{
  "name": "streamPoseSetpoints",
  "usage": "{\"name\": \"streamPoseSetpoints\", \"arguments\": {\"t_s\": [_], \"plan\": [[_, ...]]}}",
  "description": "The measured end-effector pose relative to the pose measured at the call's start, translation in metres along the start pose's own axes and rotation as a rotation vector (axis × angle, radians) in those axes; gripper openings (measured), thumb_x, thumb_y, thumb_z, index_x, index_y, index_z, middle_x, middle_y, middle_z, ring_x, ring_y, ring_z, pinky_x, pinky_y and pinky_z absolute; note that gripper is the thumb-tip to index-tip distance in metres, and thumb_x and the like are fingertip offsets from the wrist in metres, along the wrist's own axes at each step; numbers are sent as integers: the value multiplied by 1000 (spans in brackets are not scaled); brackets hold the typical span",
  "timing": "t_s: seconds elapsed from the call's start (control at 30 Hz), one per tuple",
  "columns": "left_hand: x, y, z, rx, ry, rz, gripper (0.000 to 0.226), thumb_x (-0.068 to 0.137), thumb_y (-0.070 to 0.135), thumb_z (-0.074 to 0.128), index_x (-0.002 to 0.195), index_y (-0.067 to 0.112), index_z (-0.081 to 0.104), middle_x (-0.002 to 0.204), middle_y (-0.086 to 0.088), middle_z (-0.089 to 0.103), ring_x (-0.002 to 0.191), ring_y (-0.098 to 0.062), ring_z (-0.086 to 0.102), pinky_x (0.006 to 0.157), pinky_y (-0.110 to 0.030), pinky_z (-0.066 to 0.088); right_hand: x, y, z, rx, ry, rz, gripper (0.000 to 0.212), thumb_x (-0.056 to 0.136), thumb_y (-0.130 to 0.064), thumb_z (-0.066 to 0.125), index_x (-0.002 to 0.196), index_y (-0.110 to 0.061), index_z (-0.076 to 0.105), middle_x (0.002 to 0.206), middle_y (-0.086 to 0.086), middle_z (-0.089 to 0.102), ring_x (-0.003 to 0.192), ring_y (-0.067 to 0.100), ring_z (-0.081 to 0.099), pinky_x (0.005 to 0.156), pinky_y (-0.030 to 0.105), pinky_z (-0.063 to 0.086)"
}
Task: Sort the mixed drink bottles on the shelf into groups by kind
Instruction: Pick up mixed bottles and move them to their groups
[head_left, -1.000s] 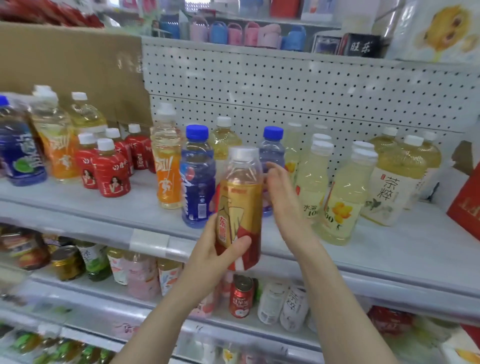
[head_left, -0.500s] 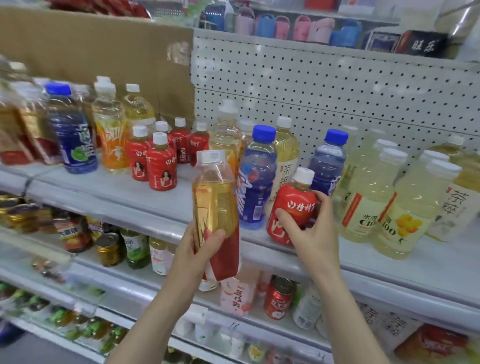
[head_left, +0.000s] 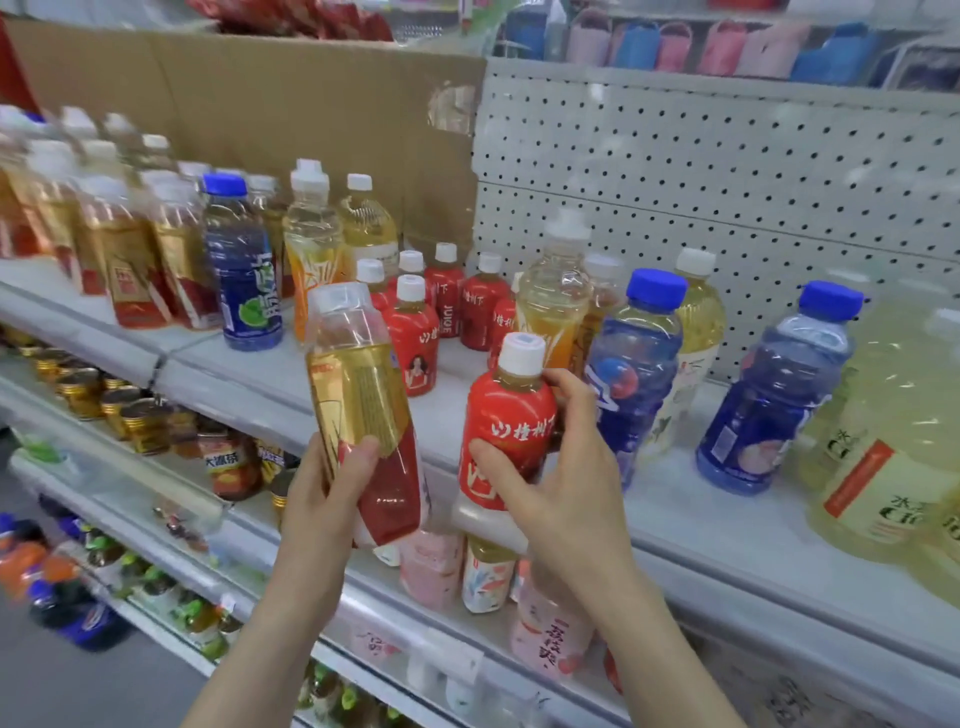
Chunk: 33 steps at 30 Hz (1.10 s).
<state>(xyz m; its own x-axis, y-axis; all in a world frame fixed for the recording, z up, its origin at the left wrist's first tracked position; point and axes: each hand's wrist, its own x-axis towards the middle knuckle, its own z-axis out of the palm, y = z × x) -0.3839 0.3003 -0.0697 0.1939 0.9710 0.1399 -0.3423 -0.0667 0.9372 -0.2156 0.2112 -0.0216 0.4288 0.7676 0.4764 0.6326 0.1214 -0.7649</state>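
Bottles in both hands, before the shelf (head_left: 332, 379): left hand (head_left: 324, 499) grips a tilted gold-and-red tea bottle (head_left: 363, 415); right hand (head_left: 566, 478) wraps a small red bottle (head_left: 506, 423) at the shelf's front edge.

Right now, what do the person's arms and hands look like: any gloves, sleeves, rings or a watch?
Both are bare. The left hand and right hand wear no gloves, and no rings show on the visible fingers. Both forearms are uncovered down to the bottom edge of the picture: no sleeve, watch or bracelet is in view. The fingernails look short and unpainted.
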Motion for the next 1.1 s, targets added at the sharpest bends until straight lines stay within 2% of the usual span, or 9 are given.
{"name": "streamPoseSetpoints", "arguments": {"t_s": [0.07, 0.17, 0.3, 0.4, 0.67, 0.83, 0.9, 1.0, 1.1], "plan": [[18, 5, -12, 30, -11, 10, 85, 44, 79, 79, 113, 31, 67, 108, -4, 75, 102, -30, 71, 90, -51, 54, 16, -4, 24, -50, -10, 10, 71, 81, -46, 78, 127, -52, 25, 123, -20, 52, 103, -5, 57, 81, 7, 44], [46, 15, -31, 74, -67, 14, 65, 54, 67, 72, 108, 31, 67, 101, 2, 77, 100, -27, 72, 85, -46, 56, 41, -3, 59, -118, 15, 55, 69, 84, -43, 76, 131, -43, 25, 122, -14, 53, 106, 7, 59, 87, 27, 50], [82, 28, -57, 132, -174, 42, 48, 62, 64, 76, 100, 35, 67, 93, 10, 77, 87, -13, 74, 71, -27, 58, 68, 0, 96, -276, 97, 120, 71, 90, -37, 70, 143, -28, 24, 124, -5, 51, 111, 17, 57, 84, 25, 40], [103, 32, -70, 130, -230, 26, 28, 76, 46, 73, 100, 36, 64, 90, 13, 76, 85, -11, 73, 69, -26, 57, 84, 0, 115, -467, 166, 186, 76, 94, -39, 65, 152, -16, 21, 138, 7, 48, 122, 26, 54, 94, 34, 46], [143, 34, -75, 144, -382, 43, 46, 74, 49, 77, 114, 35, 61, 102, 24, 72, 94, 2, 69, 70, -16, 56, 141, -3, 136, -683, 157, 435, 80, 102, -31, 55, 159, -7, 4, 141, 25, 46, 121, 41, 54, 94, 45, 46], [149, 33, -71, 117, -422, 37, 47, 74, 46, 78, 116, 35, 59, 101, 26, 72, 93, 5, 68, 73, -16, 51, 141, -2, 136, -691, 143, 444, 80, 100, -17, 56, 160, -11, 3, 134, 20, 54, 117, 37, 58, 92, 44, 50], [151, 32, -69, 103, -439, 37, 44, 75, 41, 68, 117, 32, 59, 100, 26, 72, 93, 5, 68, 68, -12, 53, 122, -6, 131, -701, 273, 300, 68, 99, -18, 58, 157, -14, 22, 131, 11, 58, 117, 28, 59, 94, 37, 50], [152, 28, -67, 79, -458, 26, 41, 78, 38, 74, 116, 32, 60, 101, 26, 72, 95, 5, 68, 69, -9, 52, 89, -11, 122, -687, 633, 6, 48, 97, -14, 60, 143, -14, 47, 133, 4, 58, 125, 19, 53, 108, 27, 39], [149, 26, -64, 56, -475, 6, 42, 76, 38, 67, 117, 33, 59, 101, 25, 72, 94, 4, 68, 67, -9, 52, 72, -6, 112, -636, 849, 4, 62, 95, -14, 64, 149, -12, 35, 148, 10, 40, 138, 21, 36, 116, 31, 29]]}}
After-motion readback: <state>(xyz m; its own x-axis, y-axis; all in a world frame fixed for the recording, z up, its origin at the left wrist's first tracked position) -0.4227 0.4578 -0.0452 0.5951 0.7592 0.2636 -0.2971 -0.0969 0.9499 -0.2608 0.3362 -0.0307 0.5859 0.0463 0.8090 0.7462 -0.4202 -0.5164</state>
